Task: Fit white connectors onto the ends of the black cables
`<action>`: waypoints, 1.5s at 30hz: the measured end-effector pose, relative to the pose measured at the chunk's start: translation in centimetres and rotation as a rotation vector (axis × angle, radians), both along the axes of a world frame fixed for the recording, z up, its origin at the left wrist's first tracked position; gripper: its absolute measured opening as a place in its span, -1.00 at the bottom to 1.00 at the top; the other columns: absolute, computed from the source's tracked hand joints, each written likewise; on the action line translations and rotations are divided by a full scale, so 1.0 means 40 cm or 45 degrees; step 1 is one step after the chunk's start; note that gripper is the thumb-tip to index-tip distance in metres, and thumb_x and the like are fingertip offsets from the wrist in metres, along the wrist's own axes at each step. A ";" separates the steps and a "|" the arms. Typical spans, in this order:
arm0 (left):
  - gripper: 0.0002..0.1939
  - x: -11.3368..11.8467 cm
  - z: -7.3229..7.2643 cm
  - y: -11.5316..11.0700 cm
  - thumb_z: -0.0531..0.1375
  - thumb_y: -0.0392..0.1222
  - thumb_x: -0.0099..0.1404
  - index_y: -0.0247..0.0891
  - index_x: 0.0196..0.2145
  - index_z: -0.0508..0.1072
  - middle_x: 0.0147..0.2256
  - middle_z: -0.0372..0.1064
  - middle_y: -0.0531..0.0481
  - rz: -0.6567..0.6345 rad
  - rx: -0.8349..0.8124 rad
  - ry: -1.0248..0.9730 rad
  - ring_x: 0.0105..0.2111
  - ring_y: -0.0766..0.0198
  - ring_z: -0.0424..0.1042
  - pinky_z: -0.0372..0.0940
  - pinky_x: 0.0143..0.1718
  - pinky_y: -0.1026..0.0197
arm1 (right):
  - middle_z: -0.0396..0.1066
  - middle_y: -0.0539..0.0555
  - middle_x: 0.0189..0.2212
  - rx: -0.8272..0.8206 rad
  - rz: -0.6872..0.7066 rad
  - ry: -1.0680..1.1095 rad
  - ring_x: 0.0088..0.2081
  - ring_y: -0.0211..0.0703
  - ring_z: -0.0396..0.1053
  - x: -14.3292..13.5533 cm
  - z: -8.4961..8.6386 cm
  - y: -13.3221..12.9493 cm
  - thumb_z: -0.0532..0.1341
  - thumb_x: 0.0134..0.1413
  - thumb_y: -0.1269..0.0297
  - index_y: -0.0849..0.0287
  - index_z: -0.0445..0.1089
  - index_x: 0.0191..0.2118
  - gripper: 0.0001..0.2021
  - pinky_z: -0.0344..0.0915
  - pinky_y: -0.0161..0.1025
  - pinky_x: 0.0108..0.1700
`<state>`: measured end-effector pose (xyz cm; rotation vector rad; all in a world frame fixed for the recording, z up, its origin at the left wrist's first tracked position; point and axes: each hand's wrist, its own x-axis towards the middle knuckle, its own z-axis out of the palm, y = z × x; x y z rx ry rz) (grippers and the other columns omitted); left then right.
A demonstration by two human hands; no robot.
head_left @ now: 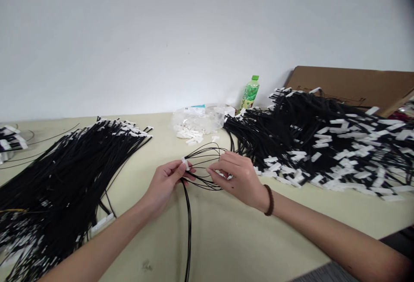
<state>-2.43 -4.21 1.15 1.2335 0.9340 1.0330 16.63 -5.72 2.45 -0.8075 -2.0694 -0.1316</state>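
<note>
Head view, taking the clear plastic bag [210,118] as landmark. Bag lies on the pale table [258,243], close to the wall [194,36]; printed label on top, small white pieces visible through the film. More loose white connector housings [191,135] spilled just on its near side.

2 bare hands at work, both nearer the wearer than the bag. Left hand [166,180], near side and slightly left of the bag: thumb and fingers closed around 1 white connector [185,163]. Thin black wires [205,183] fan from it toward the right hand [239,176]; several more drop from the left hand toward the wearer. Right hand, near side and right of the bag: thumb and index fingertips pinched together on wire; exact strand count cannot be told. Brown bracelet [270,200] on that wrist.

Left of the bag: large heap of black cables [80,165], white-tipped. Right of it: second heap, black cables with white connectors [291,131]. Behind that heap, cardboard [349,86]. Green-capped drink bottle [250,92] just right of the bag, tilted.
</note>
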 end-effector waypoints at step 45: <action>-0.74 0.004 0.005 -0.011 0.15 -0.06 0.14 -0.31 -0.38 0.52 -0.45 0.46 -0.06 -0.190 0.109 0.162 -0.44 0.25 0.38 0.22 -0.50 0.31 | 0.14 -0.06 -0.64 -0.282 0.082 0.161 -0.54 -0.33 0.10 -0.032 -0.026 -0.016 0.13 0.06 0.45 0.23 0.32 -0.51 -0.85 0.04 -0.36 -0.46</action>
